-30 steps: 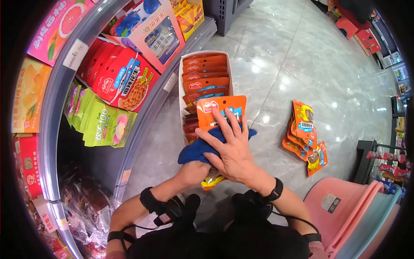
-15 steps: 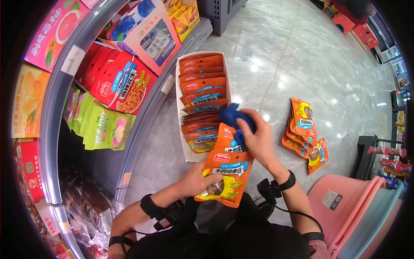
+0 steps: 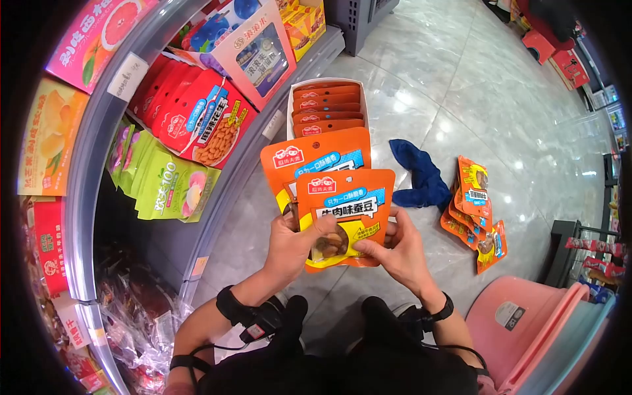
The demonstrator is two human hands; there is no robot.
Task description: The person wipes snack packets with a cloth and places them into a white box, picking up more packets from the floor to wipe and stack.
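Observation:
Two orange snack packets are held up in front of me, the front packet (image 3: pixel 345 210) overlapping the rear packet (image 3: pixel 283 157). My left hand (image 3: pixel 293 247) grips their left side, thumb on the front one. On the right edge of the front packet, my right hand (image 3: pixel 400 253) is closed with its thumb over the lower corner. Behind them a white box (image 3: pixel 366 118) on the floor holds a row of similar packets, partly hidden. A blue cloth (image 3: pixel 421 176) lies crumpled on the floor, right of the box, beside a loose pile of orange packets (image 3: pixel 471 204).
Shelves (image 3: pixel 214 155) with red peanut packets (image 3: pixel 197 118), green packets (image 3: pixel 168 181) and boxes curve along the left. Pink tubs (image 3: pixel 513 319) stand at the lower right, near a dark rack (image 3: pixel 559 253). A grey crate (image 3: pixel 357 23) is at the top.
The blue cloth has left my right hand and lies on the floor. My right hand now holds the packets, which are raised and spread apart, with my left.

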